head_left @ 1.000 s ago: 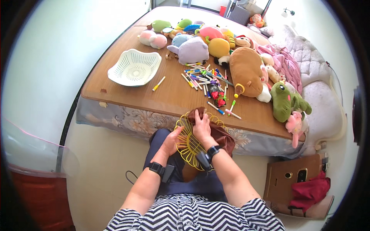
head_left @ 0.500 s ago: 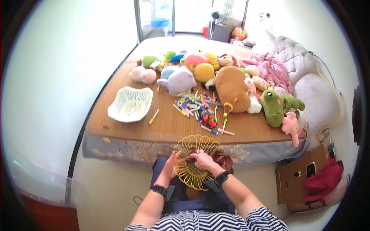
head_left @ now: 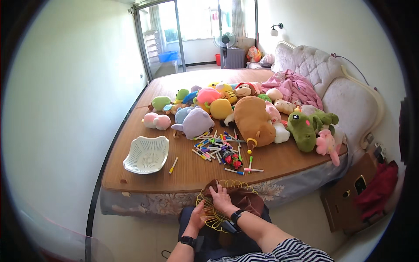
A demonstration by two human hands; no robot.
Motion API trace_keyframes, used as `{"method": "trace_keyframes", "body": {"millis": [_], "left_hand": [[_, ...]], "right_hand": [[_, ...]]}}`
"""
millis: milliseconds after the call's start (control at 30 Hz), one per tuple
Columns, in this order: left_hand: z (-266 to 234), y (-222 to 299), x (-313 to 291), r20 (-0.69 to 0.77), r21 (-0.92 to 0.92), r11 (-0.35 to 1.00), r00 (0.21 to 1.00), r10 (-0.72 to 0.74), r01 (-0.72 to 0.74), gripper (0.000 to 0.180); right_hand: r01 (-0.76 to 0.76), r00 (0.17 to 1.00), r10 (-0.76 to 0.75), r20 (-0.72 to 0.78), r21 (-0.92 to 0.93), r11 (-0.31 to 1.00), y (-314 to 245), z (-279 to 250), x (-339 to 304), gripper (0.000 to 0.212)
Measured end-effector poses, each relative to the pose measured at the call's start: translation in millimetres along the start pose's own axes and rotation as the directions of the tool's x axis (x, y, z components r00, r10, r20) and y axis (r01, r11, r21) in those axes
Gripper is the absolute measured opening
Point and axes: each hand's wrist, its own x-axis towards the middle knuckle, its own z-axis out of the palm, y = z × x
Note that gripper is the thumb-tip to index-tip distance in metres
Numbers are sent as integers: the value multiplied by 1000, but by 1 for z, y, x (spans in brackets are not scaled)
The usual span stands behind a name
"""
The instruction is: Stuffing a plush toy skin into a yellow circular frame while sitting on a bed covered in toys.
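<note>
A round yellow wire basket [head_left: 211, 220] with looped wires rests over my lap, at the front edge of the bed. My left hand [head_left: 196, 218] holds its left side by the rim. Across the basket lies a brown cloth [head_left: 245, 197], part of it hanging over the right side. My right hand [head_left: 221, 200] grips the cloth near the far rim, fingers bent over it; the fingertips are partly lost in the folds. Both wrists wear dark bands, and the cloth hides much of the basket's inside.
On the bed [head_left: 144, 184] stand a white plastic basket [head_left: 146, 155], a lone marker [head_left: 173, 165] and a heap of markers [head_left: 214, 148] with a red flower [head_left: 233, 161]. Plush toys, including a brown one [head_left: 254, 122] and a green one [head_left: 302, 131], lie behind. A brown safe [head_left: 349, 192] stands at right.
The view has tilted up, showing more of the room. My right hand has moved from the basket's middle toward its far rim, drawing the brown cloth over it. My left hand stays at the side.
</note>
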Motion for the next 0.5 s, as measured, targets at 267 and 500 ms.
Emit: {"method": "trace_keyframes", "body": {"millis": [267, 500], "left_hand": [[-13, 2, 3, 45, 127, 991, 998, -44, 38, 42], [5, 6, 2, 84, 40, 996, 993, -84, 81, 49]], "right_hand": [[183, 935, -151, 320, -72, 981, 29, -20, -39, 54], [5, 963, -90, 256, 313, 950, 29, -34, -7, 47]]}}
